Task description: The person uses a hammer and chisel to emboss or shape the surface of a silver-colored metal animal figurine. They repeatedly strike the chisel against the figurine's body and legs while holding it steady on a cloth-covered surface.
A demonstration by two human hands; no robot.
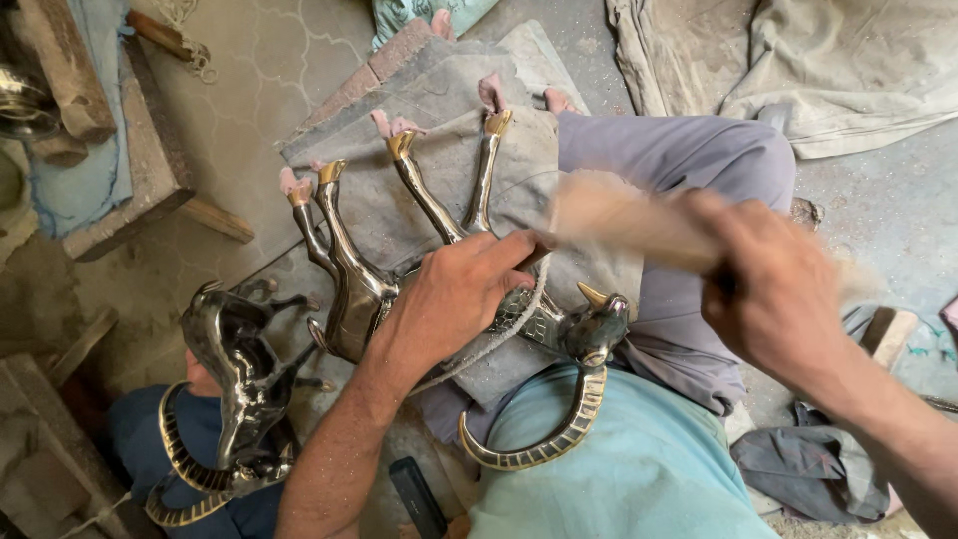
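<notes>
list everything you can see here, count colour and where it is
metal antelope figure: one, dark polished body with brass hooves and ringed horn, lying legs-up on the lap
second antelope figure: one, dark with brass horns, lower left on the floor
grey cloth pad: one, under the first figure
wooden blocks: several, brown, upper left
canvas sheet: one, beige, upper right
dark rag: one, grey, lower right
blurred pale tool: one, tan, in the right hand; kind unclear
left hand: pressing on the first figure's body
right hand: gripping the blurred tool
</notes>
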